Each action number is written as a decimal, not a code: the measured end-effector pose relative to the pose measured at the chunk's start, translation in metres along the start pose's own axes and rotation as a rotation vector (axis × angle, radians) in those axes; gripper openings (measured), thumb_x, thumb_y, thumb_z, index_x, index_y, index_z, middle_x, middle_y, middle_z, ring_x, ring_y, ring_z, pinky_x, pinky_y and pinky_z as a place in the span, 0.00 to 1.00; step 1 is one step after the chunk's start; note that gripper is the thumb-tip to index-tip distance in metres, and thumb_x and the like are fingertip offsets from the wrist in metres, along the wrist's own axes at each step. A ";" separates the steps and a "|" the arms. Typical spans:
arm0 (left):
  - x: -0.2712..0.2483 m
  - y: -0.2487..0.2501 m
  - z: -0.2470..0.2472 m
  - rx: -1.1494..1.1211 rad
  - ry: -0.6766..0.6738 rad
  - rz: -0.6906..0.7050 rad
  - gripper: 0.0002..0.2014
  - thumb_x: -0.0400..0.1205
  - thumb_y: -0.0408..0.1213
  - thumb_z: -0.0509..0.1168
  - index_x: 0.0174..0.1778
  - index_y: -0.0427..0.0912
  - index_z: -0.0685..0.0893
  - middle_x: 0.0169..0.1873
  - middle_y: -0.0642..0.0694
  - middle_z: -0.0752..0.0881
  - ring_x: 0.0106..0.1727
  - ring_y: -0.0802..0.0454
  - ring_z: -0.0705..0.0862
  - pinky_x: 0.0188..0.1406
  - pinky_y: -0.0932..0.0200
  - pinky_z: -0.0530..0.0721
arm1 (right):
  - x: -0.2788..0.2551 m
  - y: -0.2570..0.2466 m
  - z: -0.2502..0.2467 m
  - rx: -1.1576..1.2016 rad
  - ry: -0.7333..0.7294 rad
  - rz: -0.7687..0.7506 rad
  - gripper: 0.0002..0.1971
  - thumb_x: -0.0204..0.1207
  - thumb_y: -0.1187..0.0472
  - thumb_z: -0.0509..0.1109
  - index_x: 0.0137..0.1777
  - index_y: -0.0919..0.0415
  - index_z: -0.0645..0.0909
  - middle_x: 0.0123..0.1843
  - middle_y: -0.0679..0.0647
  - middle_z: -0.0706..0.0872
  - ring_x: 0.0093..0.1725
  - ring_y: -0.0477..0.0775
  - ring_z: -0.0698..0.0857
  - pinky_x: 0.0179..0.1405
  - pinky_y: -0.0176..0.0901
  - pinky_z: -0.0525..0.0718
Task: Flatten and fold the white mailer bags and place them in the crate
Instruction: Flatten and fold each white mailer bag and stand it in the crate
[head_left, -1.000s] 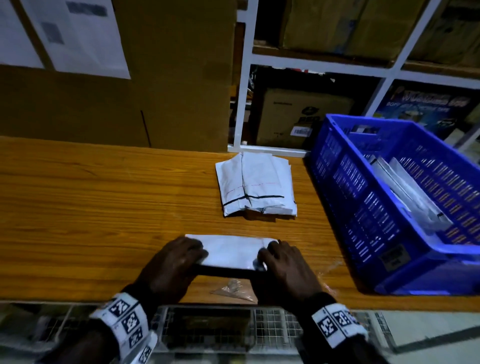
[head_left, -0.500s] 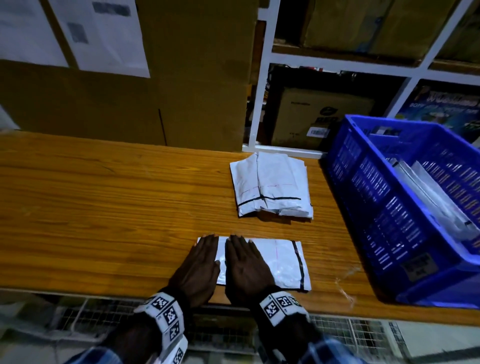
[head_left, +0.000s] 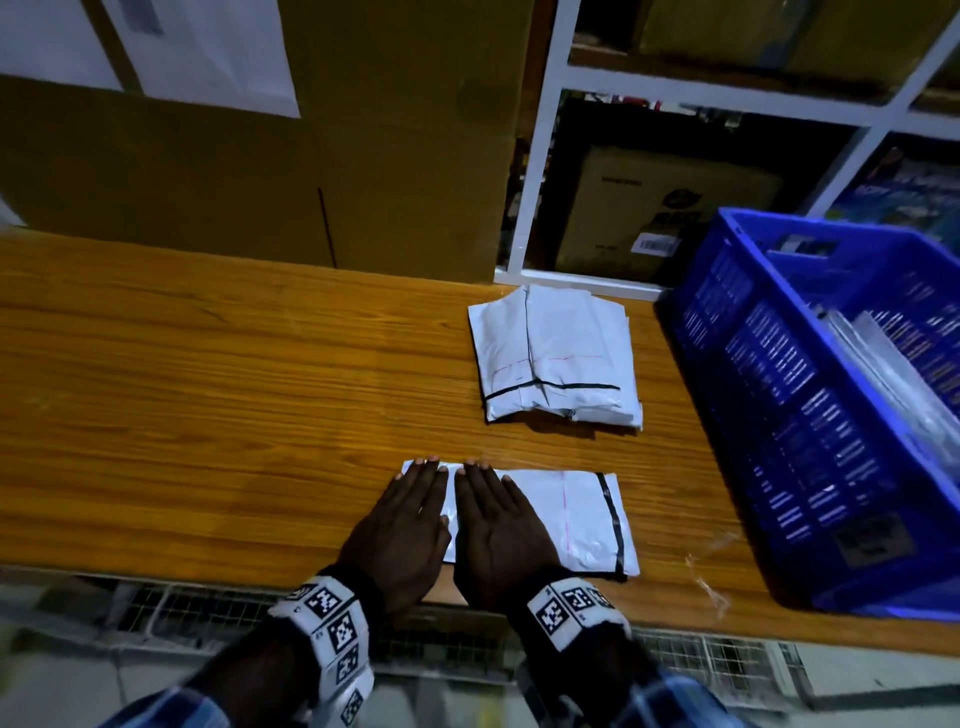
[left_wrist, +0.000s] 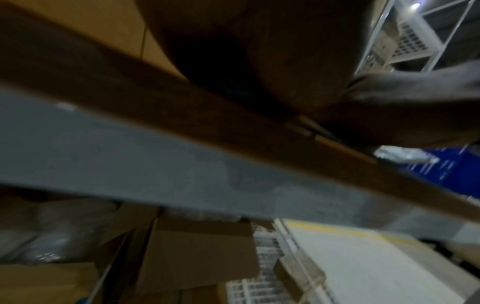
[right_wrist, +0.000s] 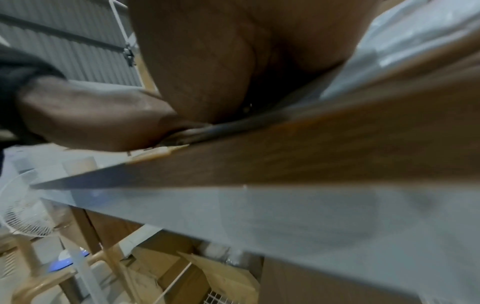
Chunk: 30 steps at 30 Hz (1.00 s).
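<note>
Your left hand (head_left: 397, 530) and right hand (head_left: 496, 535) lie palm down, side by side, on the left part of a white mailer bag (head_left: 582, 514) that rests flat near the front edge of the desk (head_left: 208, 389). Both grips are spread flat: the fingers are straight, held close together and pointing away from you, with the fingertips (head_left: 431, 462) reaching the bag's far edge; nothing is curled round or pinched. The heels of both palms sit at the near edge of the desk, and your wrists, each wrapped in a white band with black square markers, hang just off it. The right part of the bag lies uncovered, showing a thin red line and, near its right end, a black stripe. In the left wrist view your left hand (left_wrist: 259, 61) is seen from beneath, pressed down at the desk edge, the picture dim and blurred; in the right wrist view your right hand (right_wrist: 221, 61) presses likewise, with the pale bag (right_wrist: 415, 41) showing just to its right. Farther back and to the right on the desk lies a pile of folded white mailer bags (head_left: 556, 358), apart from the one under your hands. The blue crate (head_left: 779, 389) stands at the right end of the desk, with pale bags inside it. Behind the desk stand a large cardboard box (head_left: 363, 156) and a white shelf frame (head_left: 540, 156).
</note>
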<state>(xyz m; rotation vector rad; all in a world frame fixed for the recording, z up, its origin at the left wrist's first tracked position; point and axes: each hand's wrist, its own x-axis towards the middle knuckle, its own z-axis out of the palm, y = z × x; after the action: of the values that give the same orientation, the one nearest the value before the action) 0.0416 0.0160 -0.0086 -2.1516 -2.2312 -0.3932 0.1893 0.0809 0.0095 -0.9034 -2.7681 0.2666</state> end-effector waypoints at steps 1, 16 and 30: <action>0.001 0.001 -0.001 -0.003 -0.007 -0.005 0.28 0.81 0.44 0.49 0.70 0.29 0.79 0.70 0.32 0.79 0.71 0.37 0.79 0.70 0.45 0.77 | 0.001 0.001 -0.002 -0.008 -0.007 -0.006 0.31 0.75 0.57 0.52 0.73 0.75 0.75 0.74 0.70 0.76 0.74 0.68 0.76 0.68 0.66 0.77; 0.007 0.023 0.003 0.021 0.021 0.026 0.28 0.84 0.46 0.49 0.77 0.34 0.72 0.78 0.37 0.71 0.79 0.42 0.69 0.76 0.45 0.59 | -0.024 0.024 -0.004 -0.093 0.107 0.043 0.26 0.87 0.55 0.49 0.77 0.71 0.70 0.79 0.66 0.71 0.80 0.63 0.68 0.77 0.60 0.62; 0.025 0.051 -0.005 -0.037 -0.027 0.050 0.30 0.88 0.45 0.37 0.74 0.34 0.77 0.72 0.40 0.79 0.74 0.46 0.76 0.71 0.48 0.62 | -0.028 0.045 -0.029 -0.161 0.047 0.194 0.33 0.87 0.52 0.38 0.71 0.71 0.78 0.74 0.66 0.78 0.74 0.64 0.77 0.73 0.57 0.60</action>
<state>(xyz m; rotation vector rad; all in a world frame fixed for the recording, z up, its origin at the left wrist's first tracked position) 0.0898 0.0401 0.0097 -2.2396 -2.1959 -0.4098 0.2436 0.1031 0.0227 -1.2041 -2.6908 0.0525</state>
